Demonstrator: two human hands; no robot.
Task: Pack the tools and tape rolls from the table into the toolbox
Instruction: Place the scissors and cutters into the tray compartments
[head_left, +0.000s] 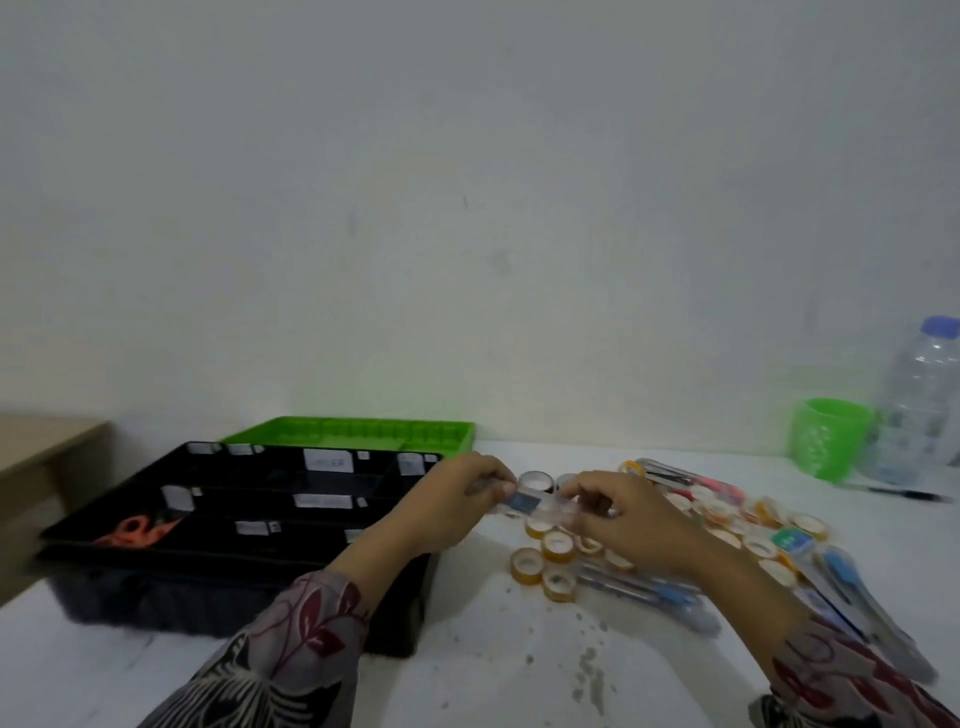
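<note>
A black toolbox (171, 608) stands open on the left of the white table, its tray holding orange-handled scissors (136, 529). My left hand (447, 499) and my right hand (618, 514) together pinch a clear packaged tool with a blue label (535, 505), held just above the table to the right of the toolbox. Below it lie several small yellow tape rolls (557, 544). More tape rolls (727, 512) and packaged cutters (852, 582) are piled to the right. What the package contains is too blurred to tell.
A green lid or tray (363, 431) lies behind the toolbox. A green cup (828, 436) and a clear water bottle (922, 405) stand at the far right by the wall, with a pen (909, 493) in front. A beige desk (41, 447) adjoins on the left.
</note>
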